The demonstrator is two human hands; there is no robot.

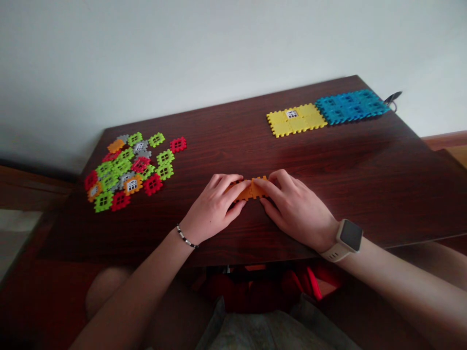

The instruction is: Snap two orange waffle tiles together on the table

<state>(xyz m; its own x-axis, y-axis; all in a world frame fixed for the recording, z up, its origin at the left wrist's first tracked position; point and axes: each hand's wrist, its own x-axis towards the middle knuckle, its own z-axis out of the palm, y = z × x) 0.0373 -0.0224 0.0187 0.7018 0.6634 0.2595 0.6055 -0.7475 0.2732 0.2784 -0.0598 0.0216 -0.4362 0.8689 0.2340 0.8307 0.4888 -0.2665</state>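
Note:
Near the front middle of the table lie orange interlocking tiles [251, 190] with toothed edges, side by side along a seam. My left hand [219, 200] is closed on the left part, its thumb at the near edge and fingers over the top. On the right part, my right hand [292, 201] grips in the same way, thumb at the near side. Fingers cover much of the tiles, so I cannot tell whether the teeth are fully locked together.
A loose pile of green, red, grey and orange tiles [122, 167] lies on the left of the dark wooden table [219, 146]. At the back right, a joined yellow panel [297, 121] with a white window piece touches a joined blue panel [350, 107]. A wall stands behind.

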